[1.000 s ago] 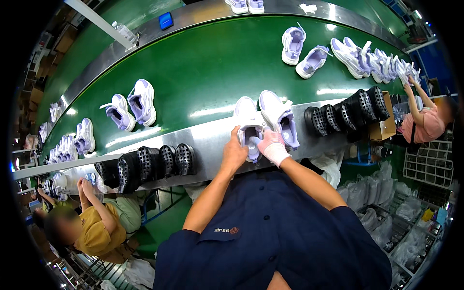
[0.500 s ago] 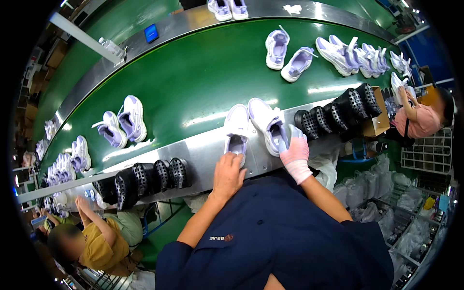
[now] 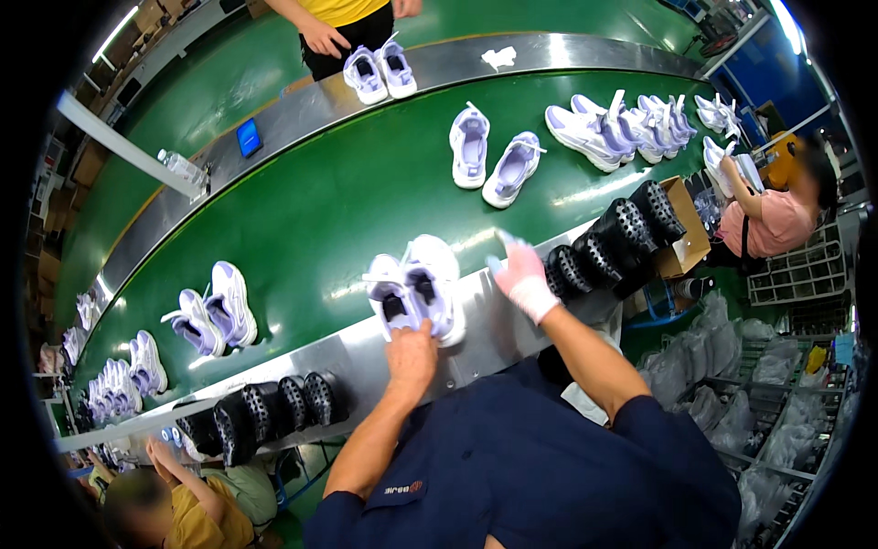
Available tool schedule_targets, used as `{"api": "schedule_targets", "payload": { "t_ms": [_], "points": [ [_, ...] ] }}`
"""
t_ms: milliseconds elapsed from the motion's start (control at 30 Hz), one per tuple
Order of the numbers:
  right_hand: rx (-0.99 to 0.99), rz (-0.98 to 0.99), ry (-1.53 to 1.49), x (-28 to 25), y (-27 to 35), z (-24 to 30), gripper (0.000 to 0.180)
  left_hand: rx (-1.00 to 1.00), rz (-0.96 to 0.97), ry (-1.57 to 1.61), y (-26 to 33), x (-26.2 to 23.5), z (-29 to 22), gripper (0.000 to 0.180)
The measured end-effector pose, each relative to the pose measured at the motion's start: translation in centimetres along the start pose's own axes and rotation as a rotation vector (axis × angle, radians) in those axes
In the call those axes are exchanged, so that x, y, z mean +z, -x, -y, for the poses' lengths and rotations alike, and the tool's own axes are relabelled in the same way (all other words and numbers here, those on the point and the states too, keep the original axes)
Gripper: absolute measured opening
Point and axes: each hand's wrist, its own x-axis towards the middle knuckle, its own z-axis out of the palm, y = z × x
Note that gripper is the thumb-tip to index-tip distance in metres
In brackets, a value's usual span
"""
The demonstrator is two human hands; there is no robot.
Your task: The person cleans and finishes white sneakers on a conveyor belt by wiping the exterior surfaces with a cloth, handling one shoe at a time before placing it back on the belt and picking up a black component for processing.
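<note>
"Where is the pair of white-and-lilac shoes point(image 3: 421, 285)?"

"Straight ahead of the person's left hand point(image 3: 412, 359), over the seam where the steel desk point(image 3: 489, 334) meets the green belt point(image 3: 347, 210). Whether the soles rest there or hang just above, one cannot tell."

"And their long axis?"

"It runs away from the body, heels near, toes far, leaning slightly to the left. The two sit side by side, touching or nearly so."

"Which hand is nearer?"

"The left — it is on them, pinching at the heels. Some fingertips are hidden by the collars, so the exact hold cannot be made out. That forearm slants up from below, with the back of the hand uppermost."

"What about the right hand point(image 3: 523, 273)?"

"Gloved and holding nothing, its forefinger and thumb spread apart. It hovers to the right of the shoes, clear of them — its forearm angles in toward the left, and the fingers point away over the desk's far edge. Just beside its wrist begins a row of black studded forms point(image 3: 596, 258)."
</note>
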Motion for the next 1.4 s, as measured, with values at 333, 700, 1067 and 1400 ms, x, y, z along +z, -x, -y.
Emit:
{"api": "schedule_targets", "payload": {
  "t_ms": [333, 700, 1067, 1400],
  "points": [
    [0.012, 0.253, 0.353, -0.4, -21.2, 2.7, 0.059, -0.117, -0.218, -0.083, -16.0, -3.1, 9.7, 0.032],
    [-0.186, 0.371, 0.319, -2.4, -17.9, 3.0, 0.034, -0.051, -0.299, 0.291, -11.3, -5.0, 5.2, 0.041],
    [-0.503, 0.495, 0.258, -4.0, 7.1, 6.4, 0.023, 0.054, -0.102, 0.631, -8.6, -4.4, -0.2, 0.07],
    [0.103, -0.463, 0.242, -7.9, 12.4, -11.2, 0.057, -0.218, -0.265, 0.52, 4.0, -4.3, 4.3, 0.053]
  ]
}}
